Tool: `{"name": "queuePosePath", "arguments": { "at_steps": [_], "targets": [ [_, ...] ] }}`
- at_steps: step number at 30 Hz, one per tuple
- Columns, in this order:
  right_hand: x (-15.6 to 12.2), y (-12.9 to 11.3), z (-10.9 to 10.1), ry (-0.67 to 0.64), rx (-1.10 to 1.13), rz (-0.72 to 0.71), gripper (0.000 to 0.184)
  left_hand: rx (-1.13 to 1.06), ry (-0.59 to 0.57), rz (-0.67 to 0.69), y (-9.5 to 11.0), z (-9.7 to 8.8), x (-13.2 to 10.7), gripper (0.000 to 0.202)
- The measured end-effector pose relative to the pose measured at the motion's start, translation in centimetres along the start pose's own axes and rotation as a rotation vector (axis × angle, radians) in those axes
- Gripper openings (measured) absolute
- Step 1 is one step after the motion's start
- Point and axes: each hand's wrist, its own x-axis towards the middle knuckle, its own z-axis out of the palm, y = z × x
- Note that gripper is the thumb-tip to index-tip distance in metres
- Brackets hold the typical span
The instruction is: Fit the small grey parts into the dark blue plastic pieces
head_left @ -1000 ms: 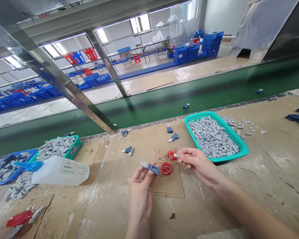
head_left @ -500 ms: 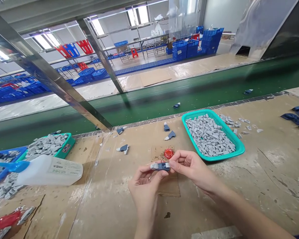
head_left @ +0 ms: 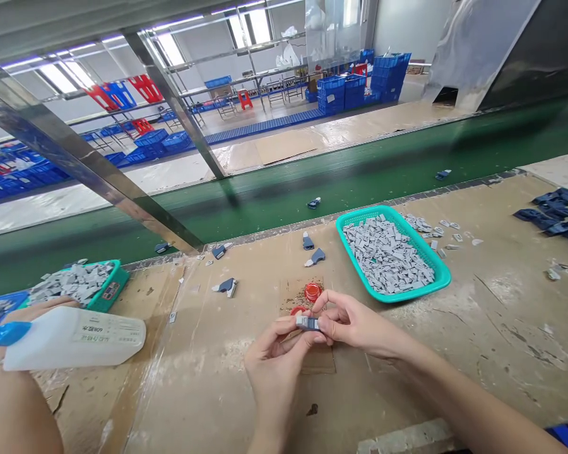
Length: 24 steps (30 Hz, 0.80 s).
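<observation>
In front of me a small grey and dark-blue plastic part (head_left: 307, 323) is held level between both hands. My left hand (head_left: 275, 356) pinches its left side with thumb and fingers. My right hand (head_left: 353, 323) grips its right end, thumb on top, hiding some of it. Just behind my fingers are a red round cap (head_left: 313, 291) and a second red piece (head_left: 298, 310), partly covered, on a cardboard patch. Similar blue and grey parts lie farther back, among them an upright-looking one (head_left: 307, 241) and a tilted one (head_left: 315, 256).
A teal basket (head_left: 441, 282) of small grey pieces stands right. At left, another person's arm (head_left: 14, 403) reaches behind a white bottle (head_left: 76, 340) toward a green basket (head_left: 115, 287). Beyond the table a green conveyor belt (head_left: 265, 211) carries several parts. Dark-blue pieces (head_left: 556, 214) lie far right.
My fingers have shifted on the part, and my right hand now covers more of its right end. Another person's arm has come in at left. Parts on the belt have moved left.
</observation>
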Motion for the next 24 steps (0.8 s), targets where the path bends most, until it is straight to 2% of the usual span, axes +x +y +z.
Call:
{"name": "queuePosePath", "arguments": {
  "at_steps": [4, 7, 9, 12, 13, 15, 17, 19, 22, 24],
  "targets": [
    [-0.2, -0.9, 0.6, 0.087, 0.025, -0.006, 0.036, -0.043, -0.094, -0.173, 0.8, 0.2, 0.8, 0.028],
    [-0.7, -2.3, -0.5, 0.175, -0.099, -0.079, 0.025, -0.039, -0.144, -0.216, 1.3, 0.4, 1.7, 0.039],
    [-1.2, -3.5, -2.7, 0.359, -0.327, -0.155, 0.022, 0.025, -0.135, -0.172, 1.2, 0.2, 2.8, 0.044],
    [-2.0, -5.2, -7.6, 0.773, -0.882, -0.201, 0.017, 0.128, -0.127, -0.061, 0.6, -0.8, 5.7, 0.043],
    [-2.1, -5.6, -9.1, 0.820, -1.076, -0.178, 0.018, 0.147, -0.136, -0.026, 0.3, -1.2, 6.8, 0.041],
    [-2.0, -6.1, -11.4, 0.754, -1.333, -0.108, 0.019, 0.205, -0.166, 0.044, -0.1, -1.6, 9.3, 0.037],
    [-1.4, -6.1, -12.6, 0.626, -1.429, -0.039, 0.019, 0.286, -0.187, 0.110, -0.4, -1.6, 11.9, 0.034],
    [-0.4, -5.8, -12.9, 0.563, -1.446, 0.012, 0.017, 0.373, -0.202, 0.163, -0.7, -1.2, 14.5, 0.032],
    [0.9, -5.1, -12.4, 0.567, -1.442, 0.051, 0.012, 0.515, -0.204, 0.224, -1.6, -0.1, 18.5, 0.029],
    [1.6, -4.9, -11.9, 0.595, -1.447, 0.062, 0.015, 0.651, -0.188, 0.265, -2.0, 0.5, 21.3, 0.031]
  ]
}}
